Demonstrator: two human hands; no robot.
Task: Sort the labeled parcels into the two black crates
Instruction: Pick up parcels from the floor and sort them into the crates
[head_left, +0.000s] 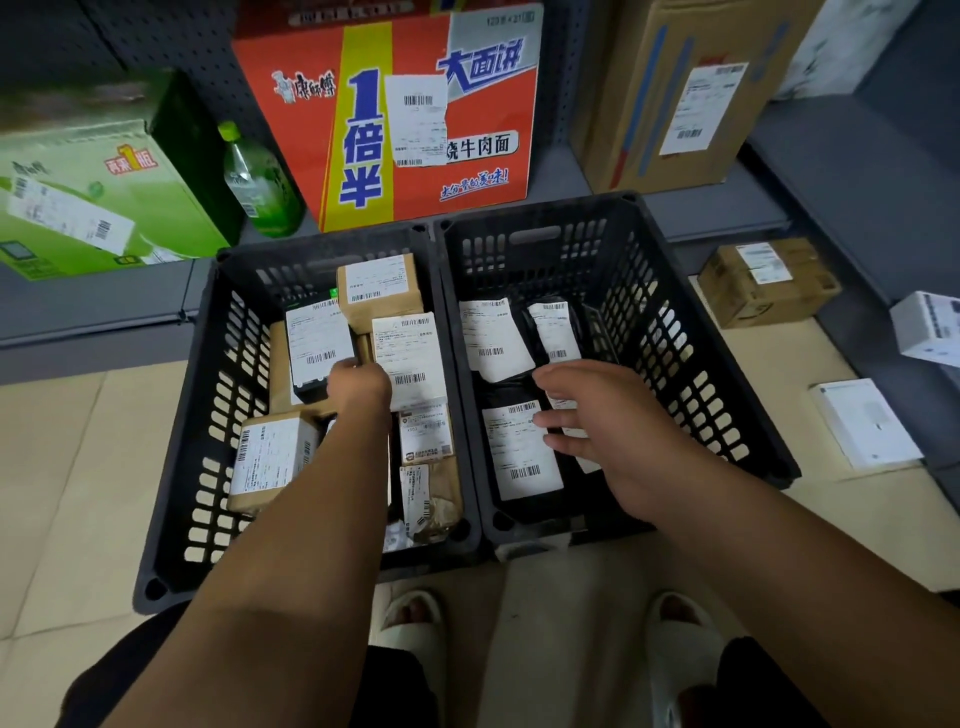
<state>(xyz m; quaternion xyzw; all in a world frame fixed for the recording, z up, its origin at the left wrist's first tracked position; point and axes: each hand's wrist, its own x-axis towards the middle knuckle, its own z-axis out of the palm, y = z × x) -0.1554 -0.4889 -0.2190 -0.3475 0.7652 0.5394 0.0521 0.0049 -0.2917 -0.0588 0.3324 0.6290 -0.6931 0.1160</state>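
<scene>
Two black crates stand side by side on the floor. The left crate (171, 499) holds several brown cardboard parcels with white labels. My left hand (358, 384) reaches into it and touches a black labeled parcel (317, 343); its fingers are hidden, so the grip is unclear. The right crate (727, 374) holds several black bag parcels with white labels, one of them (522, 449) near the front. My right hand (618, 426) hovers over them with fingers spread, holding nothing.
A small brown box (769, 283), a white box (930, 327) and a flat white parcel (865, 423) lie on the right. Behind the crates stand a red noodle carton (395, 114), a green bottle (260, 184), a green carton (88, 202) and a large cardboard box (670, 93).
</scene>
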